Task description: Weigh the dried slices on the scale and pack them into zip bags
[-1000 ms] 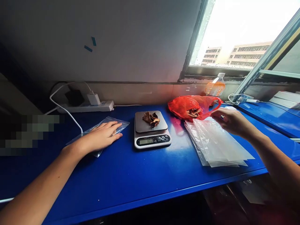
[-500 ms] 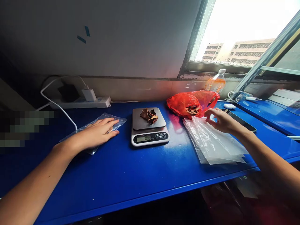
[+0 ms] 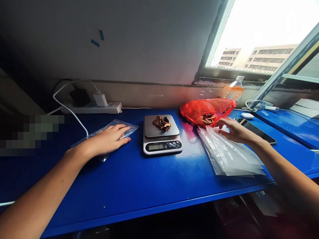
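My left hand (image 3: 112,137) lies flat, fingers stretched out, on a clear zip bag (image 3: 131,130); it covers most of the bag and whatever is inside. Between my hands stands a digital kitchen scale (image 3: 163,146) with a steel plate. On that plate rest curled brown pieces of dried peel or bark (image 3: 161,123), and the display appears to read 10.0. My right hand (image 3: 230,129) hovers over the upper end of a fanned stack of clear plastic bags (image 3: 229,159), its fingers bent and thumb apart. Just behind it sits a red plastic bag (image 3: 196,111) holding more brown pieces.
A white power strip (image 3: 112,108) with a charger (image 3: 100,99) and cable stands along the wall on the left. Behind the red bag is an orange drink bottle (image 3: 234,90). A phone (image 3: 256,131) and a white earbud case (image 3: 247,116) lie right of my right hand.
The whole view has shifted slightly, moving things a little to the right. My right hand's fingers have bent down a little; the left hand stays on its bag.
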### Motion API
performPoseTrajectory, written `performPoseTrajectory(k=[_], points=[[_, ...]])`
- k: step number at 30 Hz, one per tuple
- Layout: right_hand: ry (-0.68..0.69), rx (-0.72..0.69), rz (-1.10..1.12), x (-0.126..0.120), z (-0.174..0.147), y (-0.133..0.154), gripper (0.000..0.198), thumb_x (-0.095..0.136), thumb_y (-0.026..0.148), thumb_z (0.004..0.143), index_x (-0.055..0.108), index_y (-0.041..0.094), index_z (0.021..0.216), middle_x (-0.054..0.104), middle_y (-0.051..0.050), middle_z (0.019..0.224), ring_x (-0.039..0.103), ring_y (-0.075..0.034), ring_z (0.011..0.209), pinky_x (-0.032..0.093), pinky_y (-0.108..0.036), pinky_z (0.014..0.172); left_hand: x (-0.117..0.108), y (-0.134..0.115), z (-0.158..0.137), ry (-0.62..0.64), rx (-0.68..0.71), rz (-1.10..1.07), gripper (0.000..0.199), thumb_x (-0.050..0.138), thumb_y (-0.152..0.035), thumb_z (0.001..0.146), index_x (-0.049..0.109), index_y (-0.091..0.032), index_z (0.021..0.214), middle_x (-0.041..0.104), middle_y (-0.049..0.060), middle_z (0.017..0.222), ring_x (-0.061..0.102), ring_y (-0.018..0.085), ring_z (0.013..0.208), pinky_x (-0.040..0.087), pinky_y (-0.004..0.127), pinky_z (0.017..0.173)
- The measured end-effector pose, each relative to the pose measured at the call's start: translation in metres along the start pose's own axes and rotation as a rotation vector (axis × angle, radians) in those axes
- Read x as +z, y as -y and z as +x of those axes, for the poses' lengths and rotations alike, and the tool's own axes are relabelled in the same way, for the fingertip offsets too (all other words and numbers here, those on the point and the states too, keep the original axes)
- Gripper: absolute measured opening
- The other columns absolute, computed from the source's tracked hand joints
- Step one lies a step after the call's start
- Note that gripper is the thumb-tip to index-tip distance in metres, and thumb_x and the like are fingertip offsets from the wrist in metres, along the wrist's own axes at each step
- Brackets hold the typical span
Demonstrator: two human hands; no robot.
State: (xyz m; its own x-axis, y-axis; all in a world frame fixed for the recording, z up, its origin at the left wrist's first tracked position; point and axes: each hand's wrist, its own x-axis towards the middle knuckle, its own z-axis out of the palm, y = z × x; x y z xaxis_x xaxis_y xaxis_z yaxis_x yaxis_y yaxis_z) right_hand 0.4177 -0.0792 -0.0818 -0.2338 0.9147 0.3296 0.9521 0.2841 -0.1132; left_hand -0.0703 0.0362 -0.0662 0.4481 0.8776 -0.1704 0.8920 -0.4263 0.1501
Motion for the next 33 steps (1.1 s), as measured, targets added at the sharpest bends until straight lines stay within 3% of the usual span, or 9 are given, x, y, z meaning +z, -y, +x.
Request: performPoseTrajectory(k=[6, 10, 12, 16, 19, 23, 27, 33], points=[[0.0, 0.024, -0.079, 0.006, 0.012, 0.011, 0.017, 0.049, 0.008, 0.081, 0.046, 0.024, 0.079, 0.061, -0.008, 0.073, 0.052, -0.02, 0.067, 0.042, -0.031, 0.063, 0.0, 0.003, 0.001, -0.012, 0.023, -0.003, 0.077, 0.036, -0.063, 0.086, 0.034, -0.024, 0.152, 0.031, 0.008, 0.159, 0.026, 0.034, 0.145, 0.025, 0.052, 0.116], [-0.06, 0.013, -0.158, -0.018, 0.014, 0.031, 0.022, 0.044, 0.002, 0.077, 0.043, 0.024, 0.079, 0.058, -0.009, 0.075, 0.051, -0.021, 0.068, 0.04, -0.033, 0.061, -0.004, 0.009, -0.001, 0.006, 0.038, -0.01, 0.075, 0.037, -0.063, 0.085, 0.037, -0.024, 0.15, 0.035, 0.007, 0.157, 0.031, 0.035, 0.143, 0.028, 0.052, 0.115], [-0.152, -0.038, -0.21, -0.039, 0.013, 0.057, 0.02, 0.044, 0.003, 0.078, 0.042, 0.023, 0.081, 0.057, -0.008, 0.075, 0.051, -0.023, 0.071, 0.042, -0.035, 0.064, -0.008, 0.009, -0.004, -0.038, 0.017, -0.028, 0.075, 0.038, -0.063, 0.085, 0.039, -0.024, 0.149, 0.032, 0.008, 0.158, 0.03, 0.037, 0.143, 0.029, 0.055, 0.114], [-0.39, -0.182, -0.059, -0.061, 0.02, 0.14, 0.018, 0.048, 0.008, 0.081, 0.041, 0.023, 0.089, 0.057, -0.006, 0.084, 0.055, -0.022, 0.082, 0.047, -0.036, 0.07, -0.02, -0.008, -0.016, -0.339, 0.093, -0.174, 0.066, 0.045, -0.057, 0.085, 0.049, -0.022, 0.141, 0.036, 0.009, 0.154, 0.037, 0.037, 0.138, 0.033, 0.052, 0.113], [-0.495, -0.183, 0.281, -0.044, 0.042, 0.201, 0.024, 0.046, 0.008, 0.082, 0.037, 0.025, 0.096, 0.058, -0.006, 0.092, 0.058, -0.019, 0.082, 0.048, -0.033, 0.069, -0.025, -0.033, -0.031, -0.444, 0.295, -0.494, 0.047, 0.052, -0.049, 0.088, 0.061, -0.023, 0.125, 0.06, 0.008, 0.13, 0.058, 0.029, 0.117, 0.045, 0.044, 0.104], [-0.442, -0.181, 0.673, -0.001, 0.076, 0.254, 0.028, 0.047, 0.009, 0.08, 0.03, 0.026, 0.095, 0.055, -0.003, 0.086, 0.057, -0.016, 0.075, 0.047, -0.032, 0.065, -0.021, -0.056, -0.048, -0.372, 0.469, -1.01, 0.036, 0.068, -0.041, 0.081, 0.065, -0.022, 0.111, 0.071, 0.007, 0.099, 0.067, 0.022, 0.085, 0.057, 0.034, 0.077], [-0.365, -0.124, 0.893, 0.026, 0.084, 0.275, 0.03, 0.048, 0.011, 0.079, 0.028, 0.026, 0.095, 0.054, 0.0, 0.084, 0.055, -0.014, 0.071, 0.045, -0.028, 0.061, -0.017, -0.06, -0.051, -0.332, 0.437, -1.108, 0.023, 0.075, -0.026, 0.073, 0.067, -0.021, 0.093, 0.07, 0.004, 0.087, 0.065, 0.019, 0.073, 0.056, 0.03, 0.068], [-0.384, -0.085, 0.913, 0.034, 0.072, 0.277, 0.025, 0.05, 0.017, 0.08, 0.032, 0.027, 0.093, 0.056, -0.002, 0.086, 0.057, -0.016, 0.072, 0.046, -0.031, 0.06, -0.013, -0.06, -0.045, -0.174, 0.48, -1.17, 0.021, 0.077, -0.021, 0.07, 0.062, -0.021, 0.085, 0.065, -0.002, 0.076, 0.063, 0.014, 0.065, 0.051, 0.023, 0.059]])
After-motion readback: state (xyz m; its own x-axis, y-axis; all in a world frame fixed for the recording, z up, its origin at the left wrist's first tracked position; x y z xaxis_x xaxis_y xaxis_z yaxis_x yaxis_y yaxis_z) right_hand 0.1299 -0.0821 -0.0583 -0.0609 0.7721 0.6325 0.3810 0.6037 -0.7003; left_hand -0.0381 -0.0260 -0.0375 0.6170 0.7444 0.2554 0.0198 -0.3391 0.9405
